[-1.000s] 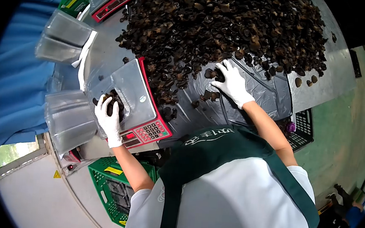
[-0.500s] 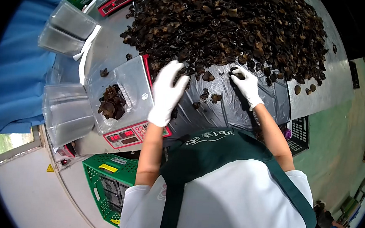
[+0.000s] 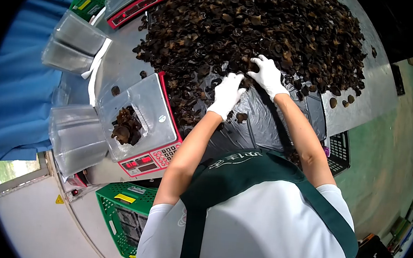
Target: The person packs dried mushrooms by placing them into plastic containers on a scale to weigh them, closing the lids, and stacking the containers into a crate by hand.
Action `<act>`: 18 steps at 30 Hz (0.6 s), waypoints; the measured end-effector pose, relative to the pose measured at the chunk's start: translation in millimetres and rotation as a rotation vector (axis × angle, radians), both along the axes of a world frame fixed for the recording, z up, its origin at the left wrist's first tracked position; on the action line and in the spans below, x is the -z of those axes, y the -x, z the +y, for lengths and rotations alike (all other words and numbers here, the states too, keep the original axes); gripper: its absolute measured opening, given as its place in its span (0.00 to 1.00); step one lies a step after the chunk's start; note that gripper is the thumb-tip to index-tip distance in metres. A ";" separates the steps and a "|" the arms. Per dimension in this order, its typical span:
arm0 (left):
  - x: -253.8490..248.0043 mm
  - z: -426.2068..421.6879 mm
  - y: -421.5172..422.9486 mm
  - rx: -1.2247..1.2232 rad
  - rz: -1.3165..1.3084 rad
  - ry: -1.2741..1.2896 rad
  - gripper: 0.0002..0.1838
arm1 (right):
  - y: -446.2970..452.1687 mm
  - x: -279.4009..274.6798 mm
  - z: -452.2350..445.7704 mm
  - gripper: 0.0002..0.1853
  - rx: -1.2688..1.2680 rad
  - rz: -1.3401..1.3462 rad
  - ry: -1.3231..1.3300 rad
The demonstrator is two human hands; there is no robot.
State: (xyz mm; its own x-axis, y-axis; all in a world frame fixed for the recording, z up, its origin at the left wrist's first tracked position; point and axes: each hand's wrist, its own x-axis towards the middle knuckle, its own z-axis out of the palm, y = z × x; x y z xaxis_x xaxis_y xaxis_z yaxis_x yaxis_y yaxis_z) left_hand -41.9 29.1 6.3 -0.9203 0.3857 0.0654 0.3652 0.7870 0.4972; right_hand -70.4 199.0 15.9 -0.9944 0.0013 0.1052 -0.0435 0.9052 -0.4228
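A large heap of dried black fungus [image 3: 253,23] spreads across the far side of the table. At its near edge my left hand [image 3: 227,96], in a white glove, reaches in with fingers and thumb apart. Close by on the right, my gloved right hand [image 3: 267,79] touches the edge of the heap, thumb and fingers spread; I see nothing held in either hand. Left of the hands stands a red-trimmed digital scale [image 3: 148,161] with a clear plastic box [image 3: 142,112] on it. A small clump of fungus [image 3: 128,127] lies in that box.
Clear plastic boxes [image 3: 77,138] stand stacked left of the scale, with more boxes [image 3: 75,41] farther back. A second red scale [image 3: 134,7] is at the far left. Below the table is a green crate [image 3: 118,204]; a black crate [image 3: 339,151] sits to the right.
My left hand has moved right and away from the scale to the heap's edge. My right hand has shifted slightly farther into the heap, its fingers now more spread.
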 end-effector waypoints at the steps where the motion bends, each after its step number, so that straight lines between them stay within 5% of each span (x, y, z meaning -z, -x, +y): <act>1: 1.3 -0.2 -7.0 0.032 0.059 -0.008 0.15 | -2.8 12.9 1.7 0.15 -0.035 0.128 0.093; 4: -2.4 -2.6 -31.3 0.066 0.069 -0.113 0.08 | -39.0 24.3 1.5 0.09 -0.074 0.275 0.222; 9: -12.9 -14.9 -63.3 0.118 0.063 -0.283 0.14 | -92.9 23.7 25.6 0.13 0.081 0.183 0.370; 13: -17.9 -21.7 -71.0 0.099 0.100 -0.104 0.35 | -102.4 19.7 42.2 0.21 0.203 0.123 0.406; 15: -22.4 -17.3 -77.8 0.144 0.172 0.063 0.41 | -101.9 4.2 37.2 0.32 0.174 0.004 0.392; 18: -9.7 -10.0 -76.6 0.158 0.225 0.187 0.38 | -103.1 12.5 18.3 0.34 0.097 0.115 0.198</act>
